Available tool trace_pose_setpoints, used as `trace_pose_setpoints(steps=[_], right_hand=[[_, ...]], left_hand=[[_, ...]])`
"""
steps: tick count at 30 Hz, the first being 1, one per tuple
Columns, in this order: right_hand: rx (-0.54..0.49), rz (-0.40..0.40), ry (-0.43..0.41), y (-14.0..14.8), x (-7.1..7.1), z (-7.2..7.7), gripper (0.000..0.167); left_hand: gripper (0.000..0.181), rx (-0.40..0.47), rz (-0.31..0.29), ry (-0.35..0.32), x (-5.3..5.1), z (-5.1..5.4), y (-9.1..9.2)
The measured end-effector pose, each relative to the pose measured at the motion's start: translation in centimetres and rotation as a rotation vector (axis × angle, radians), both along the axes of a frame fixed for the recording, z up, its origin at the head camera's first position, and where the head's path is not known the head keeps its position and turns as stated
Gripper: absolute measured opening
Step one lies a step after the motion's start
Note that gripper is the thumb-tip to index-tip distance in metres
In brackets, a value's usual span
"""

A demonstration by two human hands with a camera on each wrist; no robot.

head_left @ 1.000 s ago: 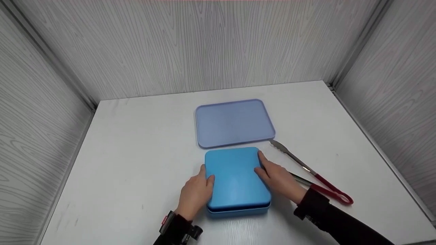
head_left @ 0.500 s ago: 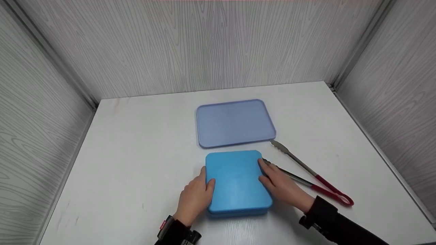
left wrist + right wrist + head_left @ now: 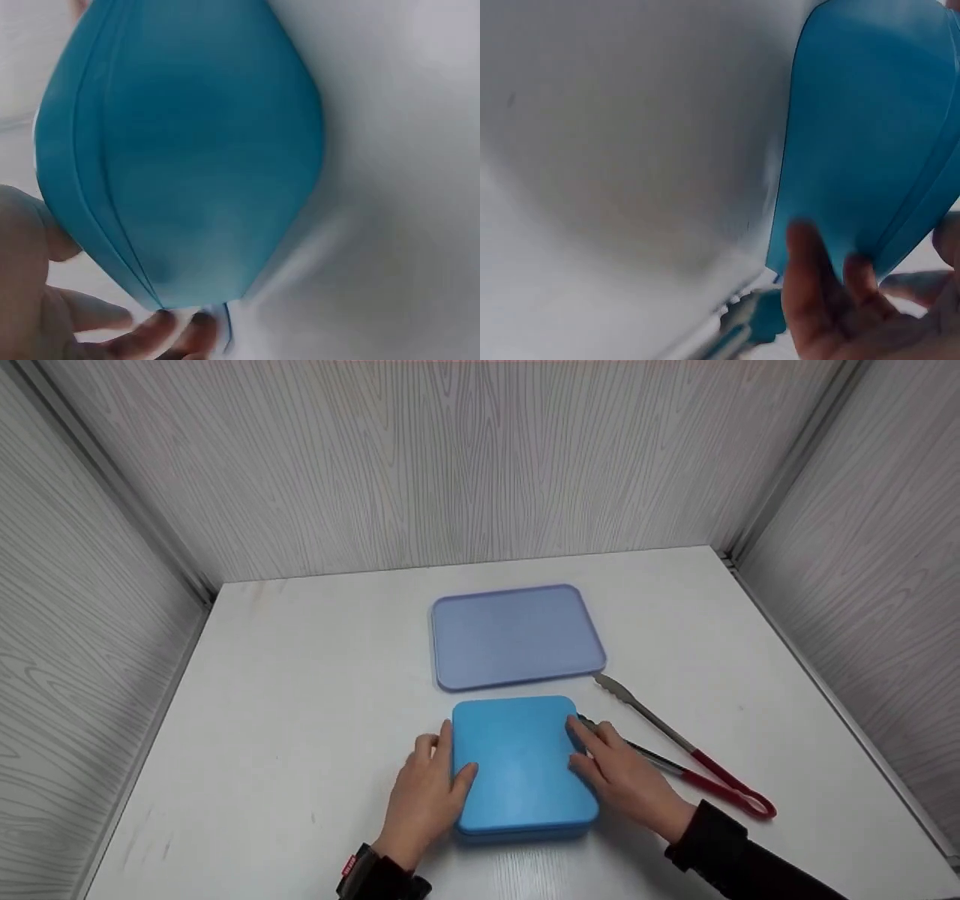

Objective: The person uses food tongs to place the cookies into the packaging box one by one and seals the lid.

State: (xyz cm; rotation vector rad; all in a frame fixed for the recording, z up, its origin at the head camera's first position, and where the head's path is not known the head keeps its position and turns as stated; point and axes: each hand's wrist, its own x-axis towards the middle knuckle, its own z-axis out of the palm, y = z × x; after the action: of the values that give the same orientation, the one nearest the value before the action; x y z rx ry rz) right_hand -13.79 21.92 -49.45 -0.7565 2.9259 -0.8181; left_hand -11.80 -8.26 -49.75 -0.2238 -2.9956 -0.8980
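Observation:
A light-blue rectangular box (image 3: 210, 165) stands on the table with its matching lid (image 3: 525, 765) on top, and only a thin seam shows between them. At the left side my left hand (image 3: 424, 799) touches the box, its thumb over the lid's edge and its index finger extended along the side. On the opposite side my right hand (image 3: 630, 780) rests its index finger and thumb against the lid's right edge. In the right wrist view, its fingers (image 3: 806, 277) lie loosely beside the box wall. The inside of the box is hidden.
Behind the box lies a flat bluish-purple tray (image 3: 517, 637). Metal tongs (image 3: 720, 776) with red handles lie spread on the right, one arm passing behind my right hand. Wood-grain panels (image 3: 450, 465) enclose the white table (image 3: 315, 682) at the back and sides.
The lid has come down onto the box, and the dark gap at its near edge has gone. My right hand has shifted slightly right, and the fingers of both hands have loosened.

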Motion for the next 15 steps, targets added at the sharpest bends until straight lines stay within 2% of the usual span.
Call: trace_pose_setpoints(steps=[2, 4, 6, 8, 10, 12, 15], right_hand=[[0.064, 0.072, 0.203, 0.1, 0.1, 0.1, 0.061], [0.116, 0.173, 0.385, 0.1, 0.2, 0.2, 0.063], [0.158, 0.284, 0.48, 0.0, 0.4, 0.1, 0.071], [0.203, 0.377, 0.516, -0.2, 0.6, -0.2, 0.082], [0.251, 0.433, 0.513, -0.3, 0.8, -0.6, 0.093], [0.29, 0.46, 0.505, -0.5, 0.9, -1.0, 0.102], [0.309, 0.47, 0.5, -0.6, 0.9, -1.4, 0.108]], left_hand=[[0.072, -0.062, -0.095, 0.113, 0.5, 0.1, -0.2], [0.072, -0.132, -0.235, 0.207, 0.9, 0.1, -0.5], [0.075, -0.193, -0.395, 0.268, 1.1, 0.1, -0.8], [0.083, -0.242, -0.527, 0.298, 1.3, -0.1, -0.9], [0.092, -0.285, -0.61, 0.316, 1.3, -0.4, -0.9], [0.1, -0.326, -0.647, 0.326, 1.3, -0.7, -0.9], [0.104, -0.381, -0.661, 0.345, 1.2, -1.2, -0.9]])
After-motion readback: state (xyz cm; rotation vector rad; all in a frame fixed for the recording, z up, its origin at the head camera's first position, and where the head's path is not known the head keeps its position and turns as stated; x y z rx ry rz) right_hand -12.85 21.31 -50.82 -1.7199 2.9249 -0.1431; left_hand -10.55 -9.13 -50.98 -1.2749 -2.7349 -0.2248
